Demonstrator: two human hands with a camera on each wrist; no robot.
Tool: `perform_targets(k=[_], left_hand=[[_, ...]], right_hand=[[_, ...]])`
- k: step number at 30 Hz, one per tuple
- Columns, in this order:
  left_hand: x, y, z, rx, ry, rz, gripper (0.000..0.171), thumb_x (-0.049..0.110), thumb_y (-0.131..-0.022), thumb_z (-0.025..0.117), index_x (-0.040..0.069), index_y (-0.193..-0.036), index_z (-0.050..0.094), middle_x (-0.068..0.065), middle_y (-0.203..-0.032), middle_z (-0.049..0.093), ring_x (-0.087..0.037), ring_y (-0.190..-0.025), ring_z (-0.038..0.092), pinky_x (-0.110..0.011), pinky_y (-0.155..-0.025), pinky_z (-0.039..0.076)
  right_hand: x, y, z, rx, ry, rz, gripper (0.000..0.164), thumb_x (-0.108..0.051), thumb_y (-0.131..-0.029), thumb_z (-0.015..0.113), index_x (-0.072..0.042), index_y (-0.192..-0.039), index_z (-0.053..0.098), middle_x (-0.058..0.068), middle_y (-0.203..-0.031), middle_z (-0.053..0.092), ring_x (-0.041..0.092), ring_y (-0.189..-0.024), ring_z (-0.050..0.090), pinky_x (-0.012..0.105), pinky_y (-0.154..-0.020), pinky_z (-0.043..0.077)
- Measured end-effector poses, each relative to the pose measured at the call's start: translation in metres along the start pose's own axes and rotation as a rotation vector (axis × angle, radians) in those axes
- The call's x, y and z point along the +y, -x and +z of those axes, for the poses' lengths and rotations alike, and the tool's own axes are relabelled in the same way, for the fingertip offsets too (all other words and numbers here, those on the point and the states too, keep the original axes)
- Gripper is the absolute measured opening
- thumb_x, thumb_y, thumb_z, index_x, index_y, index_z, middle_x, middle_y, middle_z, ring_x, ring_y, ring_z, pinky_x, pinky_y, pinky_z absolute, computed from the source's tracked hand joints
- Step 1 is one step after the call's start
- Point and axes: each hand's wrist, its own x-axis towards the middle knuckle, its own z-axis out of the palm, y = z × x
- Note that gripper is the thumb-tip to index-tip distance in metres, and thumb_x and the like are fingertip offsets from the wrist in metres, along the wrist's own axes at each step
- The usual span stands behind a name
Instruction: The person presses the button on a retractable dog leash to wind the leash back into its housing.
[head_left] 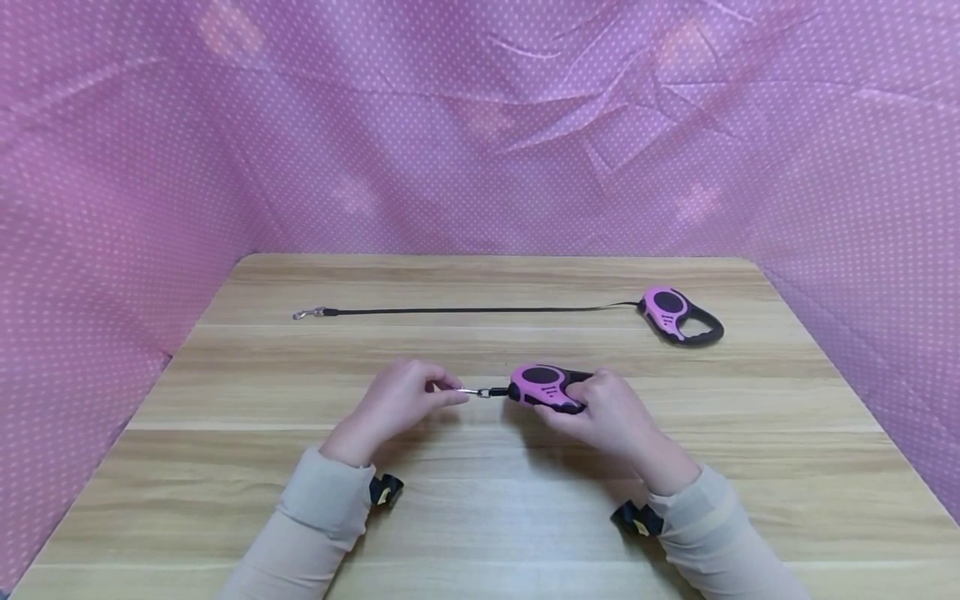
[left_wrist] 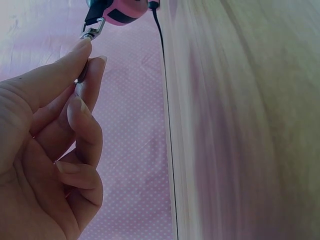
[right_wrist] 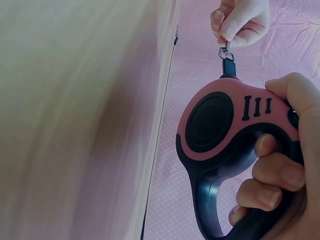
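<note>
Head view, held leash: a retractable leash (head_left: 552, 389), lifted just off the table between the two hands, its nose towards the left hand.
Casing (right_wrist: 238, 115): rounded, smooth pink shell that looks like plastic, set with a dark oval disc (right_wrist: 209, 122) and three black marks (right_wrist: 257, 107) with knobbed, bone-like ends.
Handle (right_wrist: 202, 195): black, glossy open loop curving back from the casing.
Clip (head_left: 472, 392): shiny metal on a swivel, joined to a short black tab (right_wrist: 229, 68) at the casing's nose; its far end is partly hidden by fingers.
Right hand (head_left: 606, 412): wrapped firmly around the handle, fingers curled through the loop.
Left hand (head_left: 405, 400): a narrow pinch, thumb and forefinger on the clip, other fingers loosely bent.
Second leash (head_left: 666, 315): matching pink and black body, lying beyond the right hand, untouched; its flat black strap (head_left: 465, 311) runs nearly straight to a silvery hook (head_left: 306, 314) at the left.
Sleeves: pale cloth on the left (head_left: 322, 496) and right (head_left: 716, 517) forearms, with a small black device near each cuff.
Table (head_left: 465, 517): light wood-grain top, streaked, rounded far corners.
Curtain (head_left: 465, 150): pink fabric with white dots, creased, around the table.
</note>
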Motion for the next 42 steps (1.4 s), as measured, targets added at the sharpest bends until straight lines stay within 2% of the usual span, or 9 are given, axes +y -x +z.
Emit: perform_targets(k=[6,17,27,34,42], left_hand=[[0.0,0.001,0.0,0.0,0.008,-0.003,0.018,0.039,-0.087,0.075,0.024,-0.097,0.077,0.01,-0.09,0.073,-0.008,-0.072,0.056,-0.028,-0.07,0.047],[0.003,0.001,0.001,-0.027,0.037,-0.007,0.017,0.035,-0.089,0.073,0.021,-0.097,0.076,0.009,-0.086,0.071,-0.009,-0.071,0.057,-0.028,-0.067,0.048],[0.0,-0.001,0.003,-0.074,0.171,-0.051,0.016,0.028,-0.088,0.074,0.018,-0.101,0.075,0.006,-0.088,0.07,-0.011,-0.076,0.059,-0.028,-0.07,0.05],[-0.005,-0.004,0.008,-0.116,0.316,-0.104,0.018,0.02,-0.09,0.073,0.012,-0.106,0.074,-0.003,-0.087,0.071,-0.02,-0.067,0.063,-0.032,-0.058,0.054],[-0.009,-0.006,0.012,-0.116,0.375,-0.14,0.018,0.017,-0.089,0.073,0.012,-0.106,0.074,-0.004,-0.088,0.07,-0.018,-0.065,0.062,-0.029,-0.054,0.053]], right_hand=[[0.0,0.0,0.002,0.02,-0.018,-0.026,0.053,-0.036,-0.078,0.079,-0.019,-0.048,0.039,-0.013,-0.046,0.037,0.0,-0.047,0.026,0.018,-0.048,0.03],[0.0,0.0,0.002,0.026,0.007,-0.043,0.052,-0.037,-0.078,0.078,-0.018,-0.048,0.041,-0.013,-0.047,0.039,0.002,-0.049,0.027,0.02,-0.051,0.031],[-0.002,0.0,0.001,-0.02,-0.011,-0.006,0.047,-0.036,-0.081,0.077,-0.018,-0.051,0.046,-0.01,-0.05,0.047,0.003,-0.049,0.034,0.02,-0.051,0.034],[-0.004,-0.001,0.0,-0.089,-0.016,0.036,0.051,-0.041,-0.083,0.077,-0.02,-0.051,0.043,-0.013,-0.049,0.044,0.002,-0.048,0.033,0.02,-0.053,0.036],[-0.005,-0.001,0.0,-0.176,-0.014,0.111,0.051,-0.047,-0.087,0.072,-0.02,-0.054,0.043,-0.012,-0.051,0.045,0.007,-0.052,0.037,0.024,-0.059,0.038]])
